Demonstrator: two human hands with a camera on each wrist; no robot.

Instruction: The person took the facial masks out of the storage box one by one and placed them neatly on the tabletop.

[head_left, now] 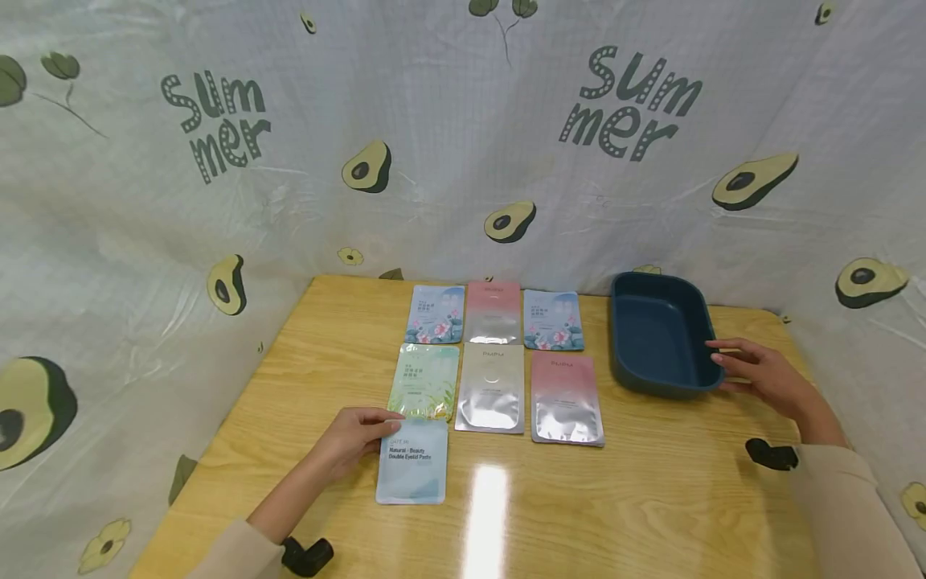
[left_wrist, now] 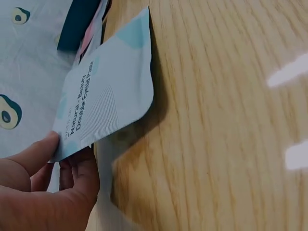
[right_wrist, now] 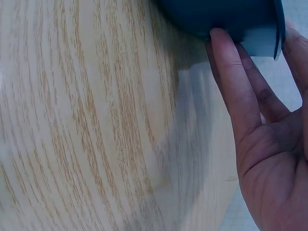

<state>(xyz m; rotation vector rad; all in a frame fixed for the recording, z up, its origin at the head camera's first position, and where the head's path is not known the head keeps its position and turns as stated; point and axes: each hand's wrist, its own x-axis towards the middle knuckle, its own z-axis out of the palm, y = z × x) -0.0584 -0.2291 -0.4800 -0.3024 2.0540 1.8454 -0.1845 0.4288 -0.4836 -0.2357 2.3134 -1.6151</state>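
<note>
1. Seven flat sachets on wooden tabletop (head_left: 304, 378), laid face-up in tidy rows so every label reads at a glance.
2. Back row: blue floral sachet (head_left: 436, 314), pink-silver sachet (head_left: 494, 312), second blue floral sachet (head_left: 553, 320), edges nearly touching.
3. Middle row: green sachet (head_left: 425, 380), silver sachet (head_left: 491, 388), pink sachet (head_left: 566, 398), just in front of back row.
4. Pale blue sachet (head_left: 412, 460) nearest the person, alone at front left, top edge overlapping bottom of green sachet.
5. Left hand (head_left: 352, 438) pinching near top-left corner of pale blue sachet; grip pressed together, thumb on printed face, fingers beneath, per left wrist view (left_wrist: 103, 98).
6. That corner raised off tabletop, far end appears lower; corner pinch probably chosen because thin flat pack offers no other purchase.
7. Dark blue tub (head_left: 660, 334) at right of rows, upright, open side up, nothing visible inside; close beside sachets, likely for short reach.
8. Right hand (head_left: 760, 374) resting against near right side of tub, fingers straight and spread, fingertips (right_wrist: 222, 45) touching outer wall; nothing pinched, apparently steadying tub against sliding.
9. Avocado-print cloth (head_left: 463, 145) hung round tabletop as backdrop.
10. Black wrist-worn units (head_left: 772, 455) visible near both sleeves.
</note>
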